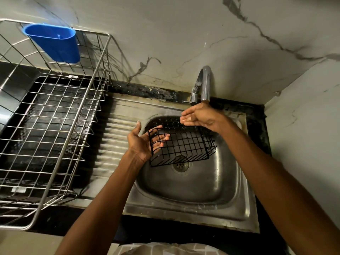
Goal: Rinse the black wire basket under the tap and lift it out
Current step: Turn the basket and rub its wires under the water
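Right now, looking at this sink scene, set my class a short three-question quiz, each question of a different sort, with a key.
1. True or false: the black wire basket is held over the steel sink.
2. Which hand grips the basket's end: (a) the left hand or (b) the right hand?
3. What colour is the plastic cup hung on the wire dish rack?

Key: 1 true; 2 a; 3 blue.

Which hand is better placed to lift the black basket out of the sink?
Left. The left hand already holds the black wire basket by its left end, fingers through the wires. The right hand hovers open above it, under the tap, holding nothing.
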